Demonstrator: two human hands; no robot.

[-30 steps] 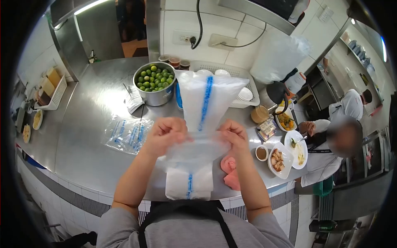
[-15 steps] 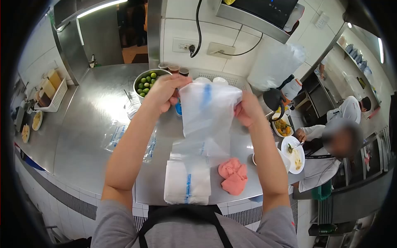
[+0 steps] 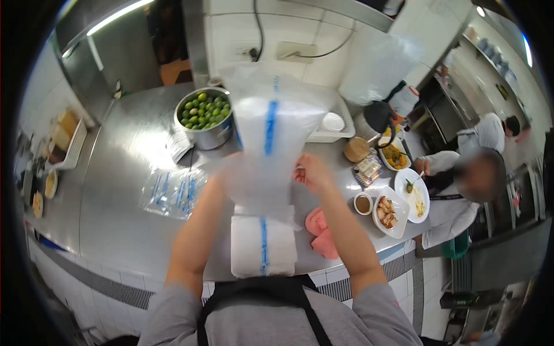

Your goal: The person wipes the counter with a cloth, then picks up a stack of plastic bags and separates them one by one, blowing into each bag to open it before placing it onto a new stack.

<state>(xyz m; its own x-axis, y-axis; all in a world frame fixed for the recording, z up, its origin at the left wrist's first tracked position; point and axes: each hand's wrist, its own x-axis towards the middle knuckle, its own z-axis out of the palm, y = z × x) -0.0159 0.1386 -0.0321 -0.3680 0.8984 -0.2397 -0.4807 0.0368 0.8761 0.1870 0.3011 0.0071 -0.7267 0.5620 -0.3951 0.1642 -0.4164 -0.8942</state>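
Observation:
A thin translucent plastic bag (image 3: 270, 121) with blue print is spread upright in front of me. My right hand (image 3: 312, 173) pinches its right edge. At its left edge is my left hand (image 3: 231, 167), mostly hidden behind the bag, so its fingers do not show. Below the bag, near the counter's front edge, lies a stack of white bags (image 3: 263, 247) with a blue printed strip. A crumpled pink cloth (image 3: 324, 242) sits just right of the stack, partly behind my right forearm.
A metal pot of green limes (image 3: 206, 138) stands behind left; flat clear bags (image 3: 172, 193) lie left. At right are a sauce cup (image 3: 363, 203), a bowl of meat (image 3: 388, 216), a jar (image 3: 356, 150) and a plate (image 3: 419, 199), where a person (image 3: 456, 190) holds a utensil.
Both hands have moved down and the bag now stands upright and open above them, where before it hung from them. The limes and the food bowls are more in view.

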